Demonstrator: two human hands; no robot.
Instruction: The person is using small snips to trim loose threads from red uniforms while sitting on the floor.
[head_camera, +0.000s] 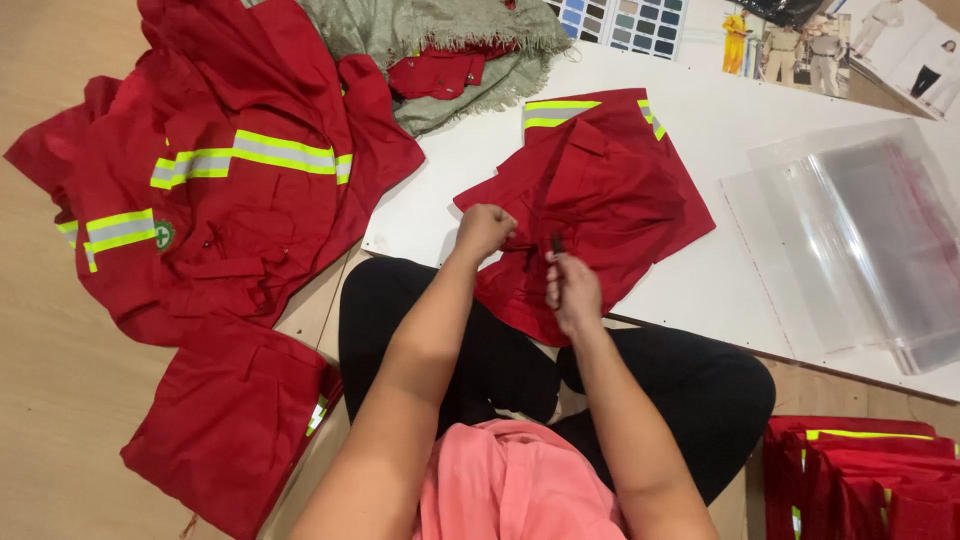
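A red work garment (600, 200) with yellow and grey reflective bands lies half folded on a white board (700, 290) in front of me. My left hand (484, 230) is closed on a fold of its cloth at the near left edge. My right hand (572, 290) pinches a small dark tool (557, 243) between thumb and fingers, its tip at the cloth just right of my left hand. I sit with my legs crossed in black trousers (500, 350) under the board's near edge.
A heap of red reflective workwear (230, 170) covers the floor at left, with a folded red piece (230, 420) nearer me. A grey-green cloth (450, 50) lies at the top. Clear plastic bags (860, 240) sit at right, folded red garments (870, 480) at bottom right.
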